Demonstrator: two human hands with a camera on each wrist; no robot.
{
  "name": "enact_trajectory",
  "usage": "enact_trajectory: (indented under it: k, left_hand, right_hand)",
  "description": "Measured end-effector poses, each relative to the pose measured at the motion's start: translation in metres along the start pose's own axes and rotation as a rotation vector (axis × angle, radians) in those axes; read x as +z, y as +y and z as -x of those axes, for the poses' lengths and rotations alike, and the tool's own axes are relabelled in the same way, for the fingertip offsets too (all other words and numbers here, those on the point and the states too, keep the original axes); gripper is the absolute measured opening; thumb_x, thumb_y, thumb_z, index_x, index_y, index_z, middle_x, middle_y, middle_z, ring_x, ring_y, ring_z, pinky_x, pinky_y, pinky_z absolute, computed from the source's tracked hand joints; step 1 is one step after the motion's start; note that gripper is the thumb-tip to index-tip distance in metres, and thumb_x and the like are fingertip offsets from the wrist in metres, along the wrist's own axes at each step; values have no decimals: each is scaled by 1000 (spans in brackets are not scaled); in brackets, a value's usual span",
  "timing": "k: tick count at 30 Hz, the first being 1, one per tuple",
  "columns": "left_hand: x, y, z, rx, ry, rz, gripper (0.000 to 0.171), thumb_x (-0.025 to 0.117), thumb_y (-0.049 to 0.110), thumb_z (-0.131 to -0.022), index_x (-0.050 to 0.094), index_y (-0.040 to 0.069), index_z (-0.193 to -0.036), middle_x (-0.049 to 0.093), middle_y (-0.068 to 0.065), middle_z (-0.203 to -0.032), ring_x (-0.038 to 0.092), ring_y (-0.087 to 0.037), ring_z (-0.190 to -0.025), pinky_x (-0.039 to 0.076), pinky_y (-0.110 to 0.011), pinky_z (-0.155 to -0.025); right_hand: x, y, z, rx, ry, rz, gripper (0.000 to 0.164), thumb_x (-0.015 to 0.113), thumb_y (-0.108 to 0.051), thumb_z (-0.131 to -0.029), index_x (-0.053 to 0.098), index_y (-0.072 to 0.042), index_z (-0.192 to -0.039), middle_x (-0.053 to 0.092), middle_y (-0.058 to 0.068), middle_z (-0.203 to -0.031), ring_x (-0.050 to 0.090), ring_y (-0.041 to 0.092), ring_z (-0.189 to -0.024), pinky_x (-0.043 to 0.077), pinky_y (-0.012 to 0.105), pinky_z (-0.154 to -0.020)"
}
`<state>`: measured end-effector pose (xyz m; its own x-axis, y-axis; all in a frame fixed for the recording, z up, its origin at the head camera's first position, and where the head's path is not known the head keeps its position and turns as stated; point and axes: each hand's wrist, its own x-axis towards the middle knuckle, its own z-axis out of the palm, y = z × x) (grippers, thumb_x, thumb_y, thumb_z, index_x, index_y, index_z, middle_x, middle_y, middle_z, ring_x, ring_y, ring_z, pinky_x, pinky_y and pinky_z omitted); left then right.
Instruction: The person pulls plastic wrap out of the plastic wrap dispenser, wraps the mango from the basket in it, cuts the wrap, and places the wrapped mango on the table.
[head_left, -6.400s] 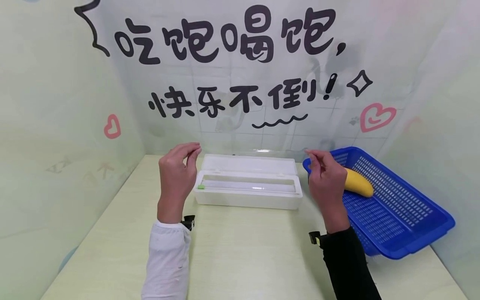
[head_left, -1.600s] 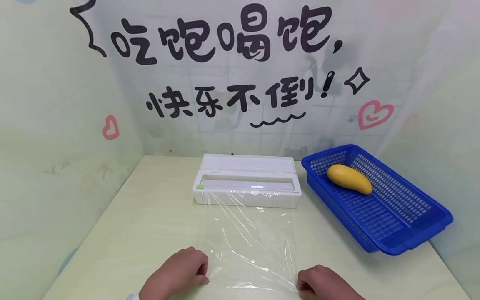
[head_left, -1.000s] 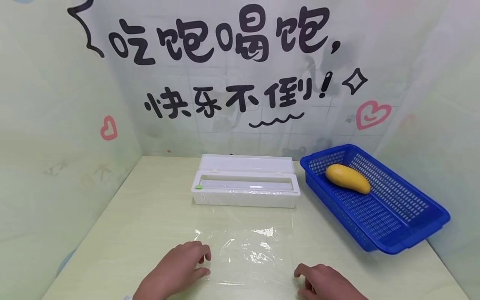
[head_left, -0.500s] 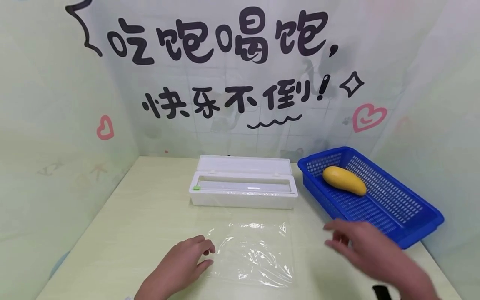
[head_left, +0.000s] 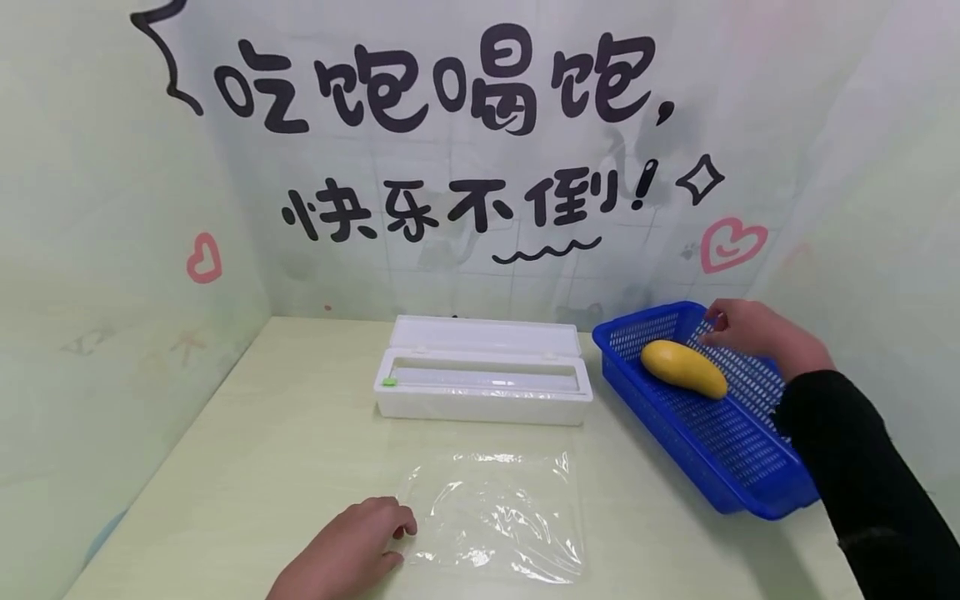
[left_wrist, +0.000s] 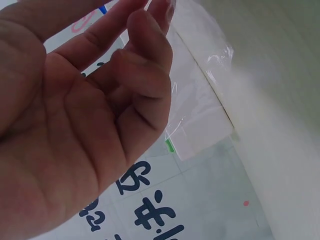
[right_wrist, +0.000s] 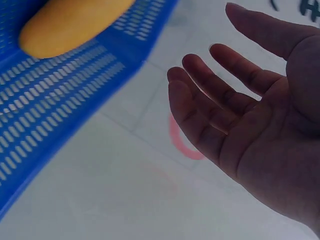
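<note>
The right hand [head_left: 750,327] is hovering over the far right side of the basket [head_left: 652,419], its fingers bending loosely and standing apart from the thumb — they are holding nothing, and the right wrist view is showing a gap between them and the mango [head_left: 684,369]. The mango is lying inside the basket, near the far end, its length running aslant. The basket (blue, with slotted walls) is standing at the right of the table [head_left: 247,450], just beside the box [head_left: 480,407]. A black sleeve [head_left: 847,467] is covering the right forearm and hiding part of the basket's near right corner. The left hand [head_left: 345,546] is staying low at the left edge of the film [head_left: 498,517], fingers half curling, the thumb separated from them — nothing is showing in their grasp, though whether they are touching the film I cannot tell. The clear film is lying spread on the table in front of the box, its creases glinting. The white box is standing near the back wall [head_left: 337,283], its lid [head_left: 483,335] tilting back open and a long slot showing on top, while a green tab [head_left: 389,382] is sitting at the slot's left end. Large black lettering [head_left: 480,208] is running across the back wall above it all.
</note>
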<state>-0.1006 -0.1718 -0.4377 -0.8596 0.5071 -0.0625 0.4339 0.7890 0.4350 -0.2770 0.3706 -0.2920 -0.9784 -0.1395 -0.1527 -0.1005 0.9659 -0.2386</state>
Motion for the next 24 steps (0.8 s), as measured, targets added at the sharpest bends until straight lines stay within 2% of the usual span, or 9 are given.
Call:
enact_trajectory:
  k: [4, 7, 9, 14, 16, 24]
  left_hand:
    - [3, -2, 2, 9, 28, -30, 21, 77, 6, -79, 71, 18, -95, 58, 14, -90, 56, -6, -82, 50, -29, -75]
    - [2, -3, 3, 10, 38, -43, 22, 75, 3, -75, 71, 18, -91, 56, 14, -87, 54, -5, -79, 49, -29, -73]
    - [2, -4, 3, 11, 43, -46, 24, 74, 2, -73, 71, 18, -90, 55, 14, -85, 53, -5, -78, 49, -29, -72]
    - [0, -7, 5, -2, 44, -29, 23, 76, 4, -73, 71, 18, -91, 55, 14, -86, 53, -4, -79, 48, -30, -73]
    - [-1, -7, 5, -7, 45, -20, 23, 76, 4, -73, 71, 19, -91, 55, 14, -86, 52, -3, -79, 48, -29, -73]
    - [-2, -9, 4, -21, 27, 9, 21, 74, 3, -73, 70, 18, -88, 55, 13, -84, 49, -4, -77, 46, -29, -71]
  right_hand:
    - [28, 22, -24, 116, -165, 7, 77, 73, -33, -91, 38, 12, -144, 43, 41, -140, 48, 54, -121, 44, 66, -101]
    - [42, 30, -31, 166, -235, -6, 90, 76, -39, -89, 30, 9, -150, 30, 41, -150, 35, 59, -133, 35, 71, -106]
    - [47, 32, -33, 163, -236, -22, 93, 77, -40, -87, 30, 8, -151, 27, 42, -151, 32, 60, -134, 34, 72, -106]
    - [53, 34, -39, 156, -203, -29, 87, 79, -38, -86, 36, 5, -149, 33, 42, -148, 39, 58, -129, 39, 71, -102]
    - [55, 34, -42, 179, -199, -40, 85, 79, -36, -86, 36, 4, -149, 35, 41, -147, 41, 57, -127, 40, 70, -101]
    - [67, 33, -48, 179, -170, -50, 80, 80, -33, -86, 41, 6, -145, 49, 37, -136, 50, 47, -109, 40, 70, -99]
